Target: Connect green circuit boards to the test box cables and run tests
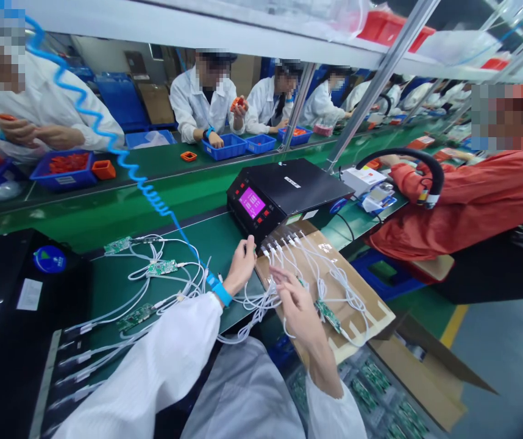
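Observation:
My left hand (242,263), with a blue band (218,289) around its wrist, is closed in a pinch at the lower front corner of a black tester box (289,189) with a lit pink screen (252,202). What its fingers hold is mostly hidden. My right hand (298,305) has its fingers stretched out over white cables (261,308) and seems to hold nothing. Several white plugs (284,242) go into the box's front. Close to my right hand, a green circuit board (328,315) lies on a cardboard sheet (366,305), joined to a cable.
More wired circuit boards (161,267) lie on the green bench left of my hands. A second black box (19,317) stands at far left. A coiled blue hose (106,131) hangs down. Trays of boards (366,390) sit below right. Co-workers sit across the bench; one in orange (472,195) is at right.

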Available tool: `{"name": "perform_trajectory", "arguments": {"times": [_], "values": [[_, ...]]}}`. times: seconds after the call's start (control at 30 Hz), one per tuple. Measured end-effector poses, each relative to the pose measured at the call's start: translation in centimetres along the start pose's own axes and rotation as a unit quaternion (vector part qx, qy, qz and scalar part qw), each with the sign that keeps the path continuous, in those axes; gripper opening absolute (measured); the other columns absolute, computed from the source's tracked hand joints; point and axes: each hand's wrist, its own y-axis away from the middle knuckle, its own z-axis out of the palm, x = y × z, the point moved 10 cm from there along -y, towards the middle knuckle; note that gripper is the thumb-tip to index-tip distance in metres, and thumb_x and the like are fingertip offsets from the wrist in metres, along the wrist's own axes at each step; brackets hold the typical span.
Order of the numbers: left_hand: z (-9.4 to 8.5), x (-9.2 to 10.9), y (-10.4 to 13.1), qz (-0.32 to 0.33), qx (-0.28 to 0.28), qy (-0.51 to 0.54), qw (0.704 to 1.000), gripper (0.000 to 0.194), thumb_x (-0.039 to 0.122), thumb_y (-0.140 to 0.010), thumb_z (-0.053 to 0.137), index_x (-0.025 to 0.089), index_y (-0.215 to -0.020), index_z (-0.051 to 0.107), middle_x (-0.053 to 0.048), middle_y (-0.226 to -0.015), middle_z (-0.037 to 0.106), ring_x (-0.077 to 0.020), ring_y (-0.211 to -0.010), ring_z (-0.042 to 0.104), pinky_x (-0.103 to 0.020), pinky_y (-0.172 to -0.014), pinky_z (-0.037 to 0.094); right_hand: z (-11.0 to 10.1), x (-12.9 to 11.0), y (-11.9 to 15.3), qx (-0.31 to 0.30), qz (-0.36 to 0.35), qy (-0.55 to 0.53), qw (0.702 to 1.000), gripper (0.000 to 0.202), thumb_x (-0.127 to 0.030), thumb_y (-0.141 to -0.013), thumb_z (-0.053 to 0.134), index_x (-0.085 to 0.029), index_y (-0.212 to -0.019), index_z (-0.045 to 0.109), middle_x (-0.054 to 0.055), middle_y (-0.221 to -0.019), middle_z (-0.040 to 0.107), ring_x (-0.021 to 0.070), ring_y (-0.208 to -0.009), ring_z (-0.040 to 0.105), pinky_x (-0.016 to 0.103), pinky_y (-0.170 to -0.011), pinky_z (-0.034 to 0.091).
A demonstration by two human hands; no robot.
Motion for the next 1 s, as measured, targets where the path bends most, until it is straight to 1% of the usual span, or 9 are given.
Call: {"name": "perform_trajectory", "arguments": {"times": [0.1,0.17,0.33,0.4,0.5,0.6,0.67,0.8,1.0], "values": [[-0.6,0.7,0.2,0.005,0.006,0.024,1.000,0.053,0.073,-0.099,0.048,0.020,-0.093,0.055,0.004,-0.067,0.050,-0.0108,-0.056,0.047,-0.022,-0.054,0.037,0.3,-0.2,0.7,0.019,-0.030,0.120,0.992,0.033,-0.049,-0.099,0.058,-0.022,-0.080,0.059,0.015,-0.133,0.063,0.0294,-0.131,0.061,0.047,-0.114,0.046],[-0.7,0.9,0.9,-0.014,0.030,0.059,0.998,0.055,0.074,-0.098,0.048,0.020,-0.093,0.055,0.003,-0.068,0.052,-0.0106,-0.056,0.049,-0.022,-0.054,0.038,0.9,0.2,0.8,0.023,-0.043,0.179,0.983,0.029,-0.048,-0.097,0.064,-0.023,-0.085,0.058,0.016,-0.130,0.062,0.0310,-0.129,0.062,0.048,-0.110,0.050],[0.3,1.1,1.9,-0.038,0.057,0.130,0.989,0.056,0.076,-0.098,0.047,0.020,-0.097,0.055,0.002,-0.072,0.053,-0.0110,-0.060,0.051,-0.022,-0.058,0.042,2.4,0.5,0.3,-0.004,-0.077,0.263,0.962,0.021,-0.041,-0.103,0.056,-0.022,-0.100,0.065,0.019,-0.147,0.048,0.0343,-0.141,0.053,0.052,-0.114,0.048],[0.1,1.0,1.8,-0.027,0.068,0.124,0.990,0.055,0.075,-0.098,0.047,0.020,-0.097,0.053,0.002,-0.074,0.053,-0.0114,-0.063,0.051,-0.023,-0.061,0.043,2.8,0.2,0.3,-0.013,-0.086,0.276,0.957,0.023,-0.037,-0.104,0.052,-0.021,-0.098,0.066,0.020,-0.151,0.044,0.0350,-0.147,0.047,0.054,-0.117,0.046],[-0.4,1.0,1.5,0.009,0.068,0.072,0.995,0.051,0.072,-0.101,0.043,0.021,-0.099,0.052,0.001,-0.079,0.056,-0.0131,-0.068,0.054,-0.026,-0.068,0.046,2.9,-0.3,0.3,0.003,-0.099,0.283,0.954,0.020,-0.033,-0.104,0.051,-0.019,-0.097,0.065,0.020,-0.155,0.040,0.0351,-0.152,0.040,0.056,-0.120,0.043],[-0.5,1.8,1.6,0.071,0.055,0.003,0.996,0.040,0.060,-0.106,0.042,0.022,-0.106,0.053,-0.002,-0.088,0.060,-0.0149,-0.076,0.058,-0.028,-0.077,0.048,3.2,-0.5,0.5,0.019,-0.115,0.291,0.950,0.017,-0.029,-0.104,0.049,-0.019,-0.099,0.062,0.022,-0.155,0.041,0.0341,-0.153,0.039,0.057,-0.122,0.042],[-0.5,2.0,1.6,0.088,0.054,-0.014,0.995,0.035,0.054,-0.109,0.038,0.022,-0.109,0.052,-0.002,-0.090,0.061,-0.0153,-0.077,0.058,-0.029,-0.077,0.048,3.6,-0.3,0.5,0.021,-0.127,0.304,0.944,0.018,-0.027,-0.104,0.048,-0.018,-0.099,0.062,0.023,-0.154,0.041,0.0353,-0.154,0.037,0.058,-0.121,0.043],[-0.8,2.0,1.3,0.086,0.079,-0.009,0.993,0.033,0.050,-0.110,0.035,0.021,-0.108,0.052,-0.002,-0.087,0.060,-0.0157,-0.077,0.058,-0.029,-0.077,0.047,4.0,-0.2,0.4,0.031,-0.147,0.322,0.935,0.024,-0.024,-0.104,0.046,-0.015,-0.095,0.065,0.025,-0.157,0.041,0.0383,-0.155,0.034,0.064,-0.122,0.039],[-2.0,0.6,0.0,0.041,0.144,0.044,0.988,0.039,0.060,-0.107,0.040,0.022,-0.110,0.050,0.000,-0.086,0.057,-0.0144,-0.074,0.057,-0.025,-0.070,0.046,4.0,-1.1,0.1,0.037,-0.143,0.315,0.938,0.029,-0.028,-0.106,0.045,-0.015,-0.096,0.069,0.025,-0.159,0.038,0.0390,-0.156,0.032,0.066,-0.121,0.039]]}}
